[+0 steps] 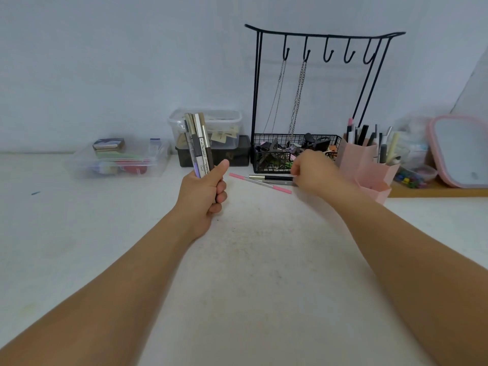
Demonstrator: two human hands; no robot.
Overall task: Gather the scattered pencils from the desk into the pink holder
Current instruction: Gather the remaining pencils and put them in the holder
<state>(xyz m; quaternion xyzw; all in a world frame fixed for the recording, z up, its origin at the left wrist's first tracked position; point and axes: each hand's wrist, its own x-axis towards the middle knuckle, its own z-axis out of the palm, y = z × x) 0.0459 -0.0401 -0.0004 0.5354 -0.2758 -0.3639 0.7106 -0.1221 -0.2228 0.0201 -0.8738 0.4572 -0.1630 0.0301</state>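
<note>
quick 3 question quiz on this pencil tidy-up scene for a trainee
1. True or false: the left hand grips an upright bundle of pencils.
2. Which loose pencil on the white desk lies nearest the camera: A, the pink-tipped pencil, or B, the black-and-gold pencil?
3. What hangs from the black wire rack?

Key: 1 true. 2 A. 3 two metal chains.

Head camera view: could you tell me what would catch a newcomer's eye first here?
The left hand at centre grips an upright bundle of pencils. The right hand reaches loose pencils lying on the desk, beside the pink holder. Behind stands a black hook rack.
</note>
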